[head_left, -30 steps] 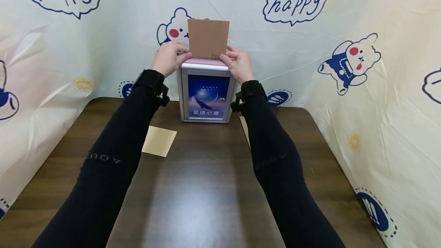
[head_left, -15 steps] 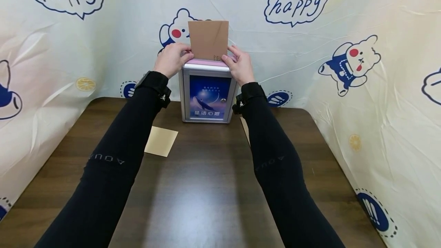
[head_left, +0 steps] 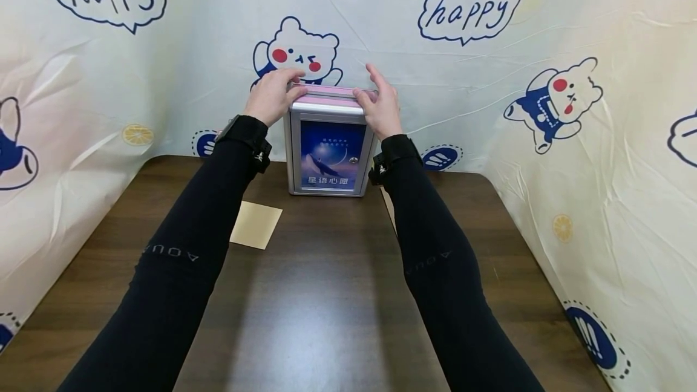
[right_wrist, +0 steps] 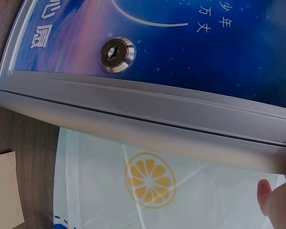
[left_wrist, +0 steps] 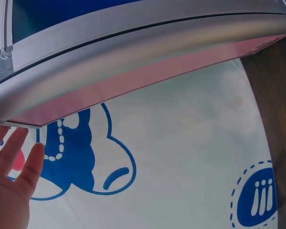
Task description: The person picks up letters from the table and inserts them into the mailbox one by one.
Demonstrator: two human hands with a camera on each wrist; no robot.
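Hands: left hand (head_left: 270, 96) and right hand (head_left: 379, 103) rest at either end of the box top, fingers loosely extended, gripping nothing. Step judged: posting an envelope through the top slot, finished or nearly so, since no envelope shows above the lid. Next move likely calls for lifting both hands clear. Box (head_left: 327, 144): silver-framed, pink top, blue night-sky front panel with keyhole (right_wrist: 117, 55), standing upright at the worktop's (head_left: 327, 295) far edge.
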